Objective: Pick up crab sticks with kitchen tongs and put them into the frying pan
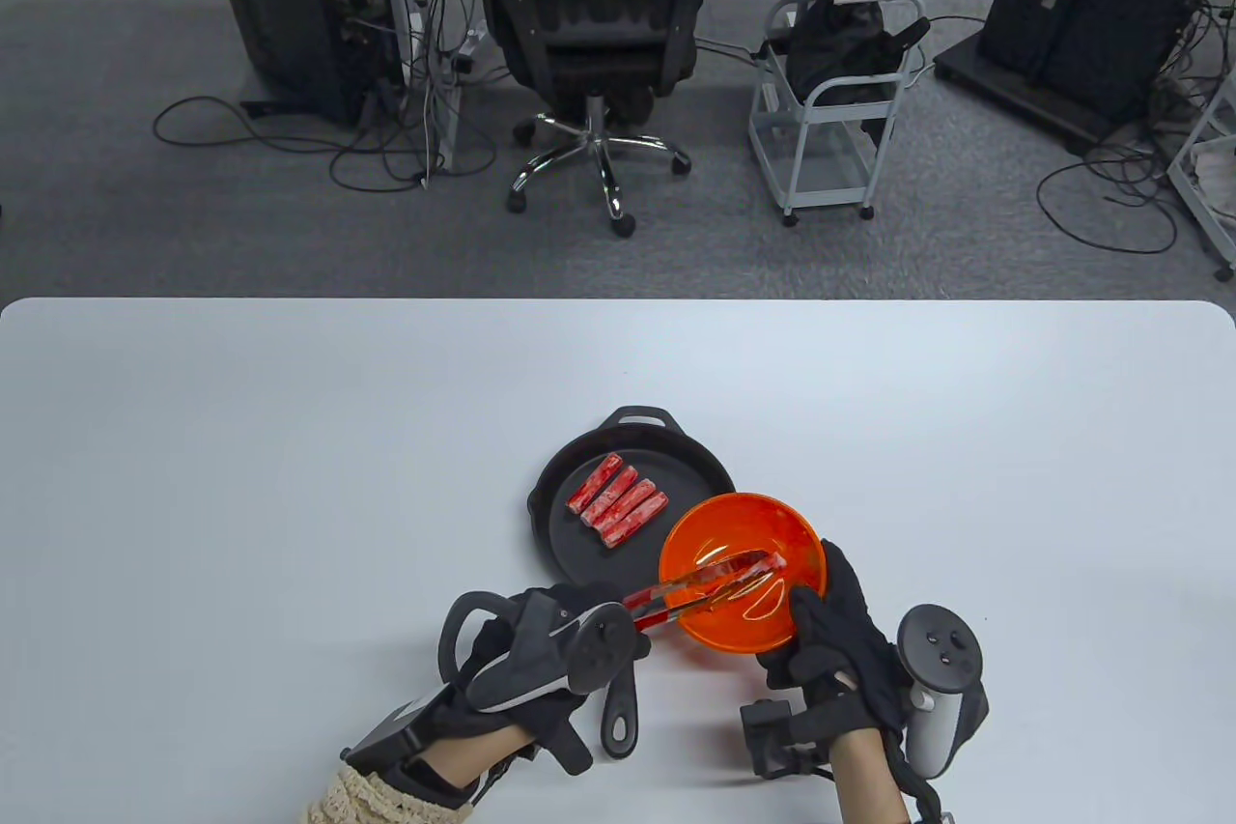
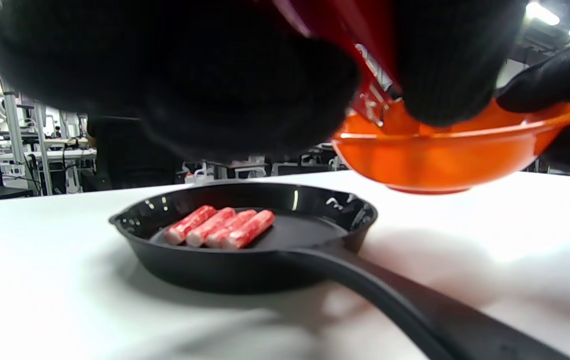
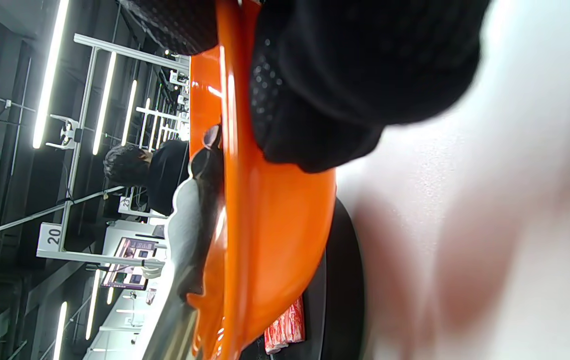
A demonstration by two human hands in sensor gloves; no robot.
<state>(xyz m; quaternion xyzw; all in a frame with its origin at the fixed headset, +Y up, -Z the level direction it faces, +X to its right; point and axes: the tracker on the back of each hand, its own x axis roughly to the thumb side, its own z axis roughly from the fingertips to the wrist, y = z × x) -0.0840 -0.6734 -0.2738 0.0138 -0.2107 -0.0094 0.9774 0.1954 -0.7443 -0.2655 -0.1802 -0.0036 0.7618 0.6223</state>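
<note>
A black frying pan (image 1: 570,476) lies at the table's middle with several red-and-white crab sticks (image 1: 618,501) side by side in it. Its handle (image 1: 619,718) runs toward me under my left hand (image 1: 546,645). That hand grips the red handle of the kitchen tongs (image 1: 710,584), whose tips reach into an orange translucent bowl (image 1: 744,529). My right hand (image 1: 830,636) holds the bowl by its near rim, over the pan's right edge. In the left wrist view the bowl (image 2: 455,155) hangs tilted, a little above the table, behind the pan (image 2: 244,270) and the sticks (image 2: 219,227). What the tongs' tips hold is unclear.
The white table (image 1: 241,476) stretches wide on both sides of the pan. Beyond its far edge stand an office chair (image 1: 599,22), a white cart (image 1: 835,109) and computer towers with cables on the floor. A person sits far off in the right wrist view.
</note>
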